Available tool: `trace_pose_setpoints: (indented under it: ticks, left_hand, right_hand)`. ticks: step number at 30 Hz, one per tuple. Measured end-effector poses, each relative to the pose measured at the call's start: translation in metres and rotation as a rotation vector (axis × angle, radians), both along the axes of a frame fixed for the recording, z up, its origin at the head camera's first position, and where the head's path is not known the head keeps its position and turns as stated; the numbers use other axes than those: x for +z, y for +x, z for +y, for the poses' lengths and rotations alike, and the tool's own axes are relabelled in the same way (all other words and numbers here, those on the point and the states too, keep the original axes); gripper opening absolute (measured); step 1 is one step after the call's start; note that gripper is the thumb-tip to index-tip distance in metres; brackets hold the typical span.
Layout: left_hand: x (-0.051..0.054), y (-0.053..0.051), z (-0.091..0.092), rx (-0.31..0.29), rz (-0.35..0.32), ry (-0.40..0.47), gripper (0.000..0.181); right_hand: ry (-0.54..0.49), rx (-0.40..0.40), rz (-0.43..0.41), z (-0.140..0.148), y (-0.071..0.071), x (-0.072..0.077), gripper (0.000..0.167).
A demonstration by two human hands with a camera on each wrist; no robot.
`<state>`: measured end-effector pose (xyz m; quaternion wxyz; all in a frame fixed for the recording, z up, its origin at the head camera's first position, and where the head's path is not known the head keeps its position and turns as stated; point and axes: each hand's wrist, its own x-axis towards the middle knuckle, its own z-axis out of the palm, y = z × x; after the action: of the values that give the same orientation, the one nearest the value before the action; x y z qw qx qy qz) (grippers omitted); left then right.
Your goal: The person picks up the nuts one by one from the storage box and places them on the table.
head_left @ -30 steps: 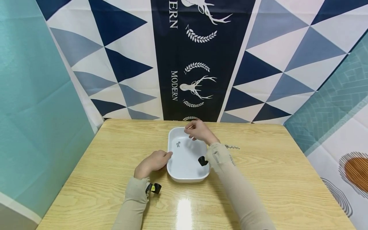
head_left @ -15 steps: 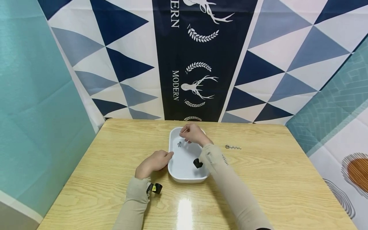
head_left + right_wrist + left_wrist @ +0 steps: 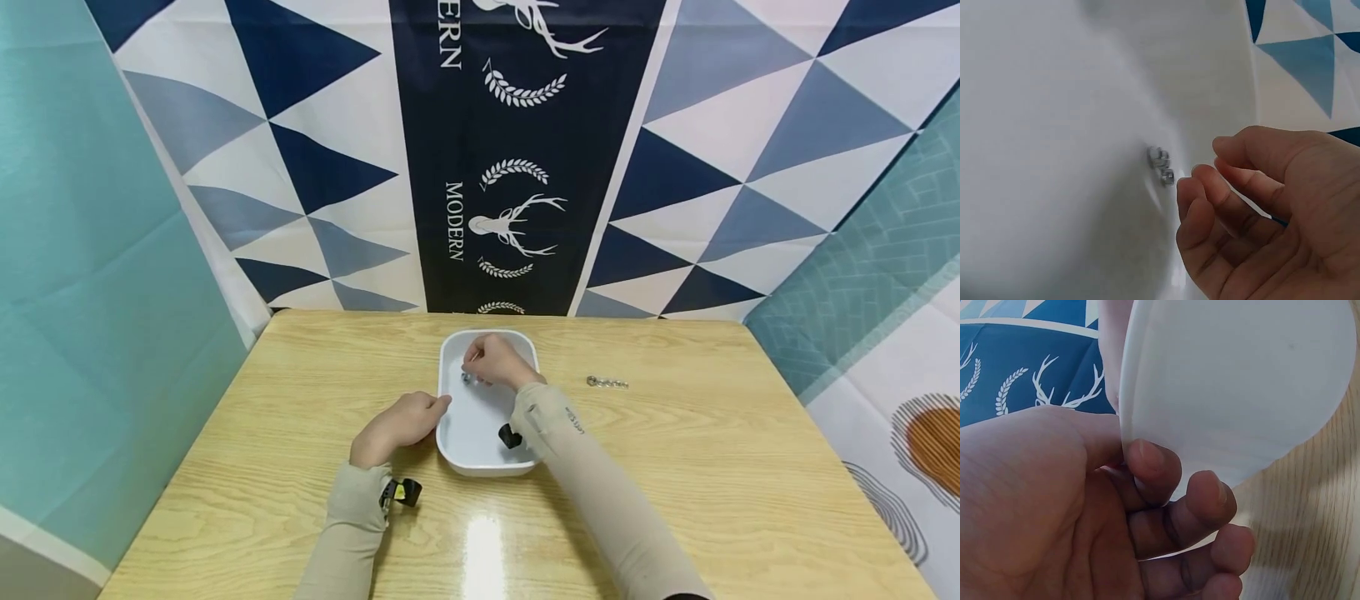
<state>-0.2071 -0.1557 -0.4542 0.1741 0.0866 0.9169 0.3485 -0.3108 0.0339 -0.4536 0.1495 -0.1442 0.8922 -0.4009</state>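
Observation:
A white tray (image 3: 480, 433) stands on the table. The left hand (image 3: 401, 425) grips its left rim, the thumb on one side and the fingers against the outer wall, as the left wrist view (image 3: 1129, 506) shows. Inside the tray, toward its back left, lies a small cluster of metal nuts (image 3: 466, 377), seen closer in the right wrist view (image 3: 1161, 164). Just beside the nuts the right hand (image 3: 497, 362) hovers with bent fingers; in the right wrist view the hand (image 3: 1254, 212) has a gap between thumb and fingers and holds nothing visible.
Right of the tray, a short row of small metal pieces (image 3: 607, 382) lies on the wooden table (image 3: 712, 467). A patterned cloth (image 3: 345, 167) hangs behind the table's back edge. Dark wrist cameras project from both sleeves.
The right hand has moved left and down, from above the tray's back rim to close beside the nuts. The left hand has kept its place on the rim.

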Motion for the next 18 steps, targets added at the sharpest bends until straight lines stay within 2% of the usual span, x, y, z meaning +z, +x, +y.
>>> trace_pose_setpoints:
  ticks: [4,11,18]
  left_hand:
    - [0.0005,-0.0018,-0.0005,0.005,-0.011,0.004,0.051]
    - [0.0012,-0.001,-0.0001,0.0,-0.003,0.012,0.051]
    - [0.001,-0.0004,-0.0009,-0.012,0.001,0.008,0.052]
  right_hand:
    - [0.047,0.004,0.029,-0.0006,-0.0017,-0.0024,0.005]
    - [0.081,0.002,0.017,-0.0012,-0.0021,-0.0055,0.007]
    - [0.095,0.049,0.041,-0.0039,-0.001,-0.0099,0.008]
